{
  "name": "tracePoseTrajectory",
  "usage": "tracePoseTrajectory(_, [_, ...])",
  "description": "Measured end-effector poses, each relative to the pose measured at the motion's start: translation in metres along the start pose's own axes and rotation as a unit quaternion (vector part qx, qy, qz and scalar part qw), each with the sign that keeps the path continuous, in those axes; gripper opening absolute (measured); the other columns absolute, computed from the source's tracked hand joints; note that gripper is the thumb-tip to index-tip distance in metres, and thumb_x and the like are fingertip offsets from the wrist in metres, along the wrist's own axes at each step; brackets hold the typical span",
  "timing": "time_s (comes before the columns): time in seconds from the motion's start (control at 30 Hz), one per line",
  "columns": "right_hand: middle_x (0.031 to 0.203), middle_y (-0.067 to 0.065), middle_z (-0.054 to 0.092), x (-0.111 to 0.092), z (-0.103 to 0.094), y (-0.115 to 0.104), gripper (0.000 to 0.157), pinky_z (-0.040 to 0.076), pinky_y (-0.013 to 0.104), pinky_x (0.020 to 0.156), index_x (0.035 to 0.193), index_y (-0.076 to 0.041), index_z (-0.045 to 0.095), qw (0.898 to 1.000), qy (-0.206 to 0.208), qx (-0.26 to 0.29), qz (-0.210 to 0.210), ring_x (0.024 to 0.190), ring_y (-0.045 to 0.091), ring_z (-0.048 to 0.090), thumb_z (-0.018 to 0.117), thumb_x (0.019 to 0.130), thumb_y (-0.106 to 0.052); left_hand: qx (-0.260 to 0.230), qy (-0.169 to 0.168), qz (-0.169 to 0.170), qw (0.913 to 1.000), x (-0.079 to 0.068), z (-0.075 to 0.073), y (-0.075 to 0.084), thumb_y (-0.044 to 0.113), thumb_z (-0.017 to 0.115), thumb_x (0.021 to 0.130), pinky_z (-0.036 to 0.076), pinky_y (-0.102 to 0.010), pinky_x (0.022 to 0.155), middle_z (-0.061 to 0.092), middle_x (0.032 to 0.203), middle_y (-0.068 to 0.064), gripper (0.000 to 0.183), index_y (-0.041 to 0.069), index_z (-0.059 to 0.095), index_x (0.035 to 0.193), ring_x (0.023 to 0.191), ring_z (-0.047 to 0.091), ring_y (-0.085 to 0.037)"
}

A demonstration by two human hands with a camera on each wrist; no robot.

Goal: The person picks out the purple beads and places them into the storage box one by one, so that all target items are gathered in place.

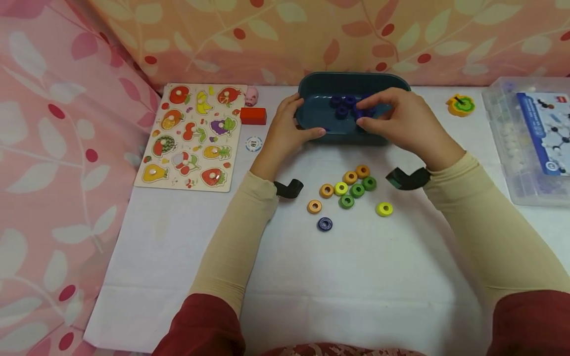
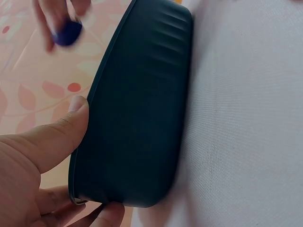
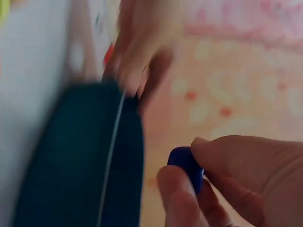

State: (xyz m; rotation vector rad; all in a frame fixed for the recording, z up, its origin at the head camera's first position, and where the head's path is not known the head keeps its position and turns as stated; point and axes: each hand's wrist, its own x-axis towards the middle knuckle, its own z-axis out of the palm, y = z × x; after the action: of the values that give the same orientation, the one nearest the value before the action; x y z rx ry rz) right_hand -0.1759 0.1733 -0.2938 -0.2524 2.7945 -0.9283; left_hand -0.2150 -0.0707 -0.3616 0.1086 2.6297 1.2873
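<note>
A dark teal tray (image 1: 313, 111) stands at the back of the table with several dark blue rings (image 1: 342, 111) inside. My left hand (image 1: 285, 128) grips its left end, thumb along the near rim and fingers round the far side. Over the tray's right half, my right hand (image 1: 403, 118) pinches a blue ring (image 3: 185, 163) between thumb and fingers. That ring also shows above the rim in the left wrist view. In front of the tray lie loose orange rings (image 1: 327, 191), green rings (image 1: 357, 191), yellow rings (image 1: 384, 209) and one dark blue ring (image 1: 325, 224).
On the left lies a wooden fruit puzzle board (image 1: 191, 138), with a red block (image 1: 253, 116), a small pink pig figure (image 1: 251, 96) and a round token (image 1: 254, 144) beside it. To the right are a yellow-green apple-shaped piece (image 1: 460, 105) and a clear plastic case (image 1: 509, 148).
</note>
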Motion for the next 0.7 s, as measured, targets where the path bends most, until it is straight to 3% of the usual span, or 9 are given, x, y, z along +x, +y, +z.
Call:
tracePoseTrajectory(0.03, [0.136, 0.006, 0.056, 0.011, 0.0, 0.002, 0.045, 0.05, 0.033, 0.066, 0.129, -0.023, 0.068, 1.0, -0.003, -0.004, 0.009, 0.086, 0.023, 0.062, 0.07, 0.091, -0.046, -0.001, 0.0, -0.001, 1.0, 0.0, 0.0, 0.0, 0.047, 0.082, 0.079, 0.025, -0.03, 0.124, 0.019, 0.166, 0.012, 0.097, 0.02, 0.032, 0.158, 0.152, 0.022, -0.009])
tracePoseTrajectory(0.2, [0.146, 0.011, 0.053, 0.051, 0.009, 0.014, 0.05, 0.045, 0.047, 0.099, 0.133, -0.019, 0.066, 0.999, -0.035, -0.01, 0.028, 0.122, 0.03, 0.053, 0.07, 0.091, -0.045, -0.003, 0.001, -0.001, 1.0, -0.001, -0.001, 0.0, 0.047, 0.083, 0.079, 0.024, -0.029, 0.124, 0.019, 0.166, 0.012, 0.097, 0.02, 0.032, 0.158, 0.152, 0.022, -0.008])
tracePoseTrajectory(0.27, [0.146, 0.011, 0.054, 0.059, 0.011, 0.02, 0.05, 0.039, 0.05, 0.108, 0.134, -0.018, 0.066, 0.998, -0.044, -0.007, 0.035, 0.133, 0.029, 0.045, 0.07, 0.091, -0.043, -0.001, 0.001, -0.001, 1.0, -0.001, -0.001, 0.001, 0.047, 0.082, 0.079, 0.023, -0.029, 0.124, 0.019, 0.166, 0.012, 0.097, 0.02, 0.032, 0.158, 0.152, 0.021, -0.007])
tracePoseTrajectory(0.4, [0.147, 0.011, 0.054, 0.065, 0.014, 0.029, 0.051, 0.034, 0.052, 0.114, 0.136, -0.017, 0.063, 0.997, -0.056, -0.007, 0.045, 0.137, 0.029, 0.043, 0.07, 0.092, -0.042, 0.0, 0.002, -0.004, 1.0, -0.001, 0.0, 0.002, 0.047, 0.083, 0.079, 0.024, -0.028, 0.124, 0.019, 0.166, 0.013, 0.097, 0.021, 0.033, 0.158, 0.151, 0.022, -0.007])
tracePoseTrajectory(0.53, [0.153, 0.012, 0.047, 0.058, 0.008, 0.034, 0.057, 0.033, 0.059, 0.115, 0.14, -0.019, 0.06, 0.996, -0.058, -0.001, 0.062, 0.141, 0.033, 0.039, 0.069, 0.092, -0.047, -0.003, 0.002, -0.004, 1.0, 0.0, 0.001, 0.002, 0.047, 0.083, 0.079, 0.025, -0.028, 0.123, 0.02, 0.165, 0.014, 0.097, 0.021, 0.033, 0.157, 0.151, 0.022, -0.006])
tracePoseTrajectory(0.7, [0.145, 0.01, 0.053, 0.03, 0.003, 0.031, 0.06, 0.05, 0.047, 0.092, 0.139, -0.023, 0.06, 0.995, -0.052, 0.021, 0.079, 0.115, 0.03, 0.059, 0.069, 0.089, -0.054, -0.001, 0.005, -0.006, 1.0, 0.0, 0.001, 0.001, 0.046, 0.083, 0.079, 0.025, -0.029, 0.123, 0.02, 0.165, 0.014, 0.097, 0.021, 0.033, 0.157, 0.151, 0.022, -0.007])
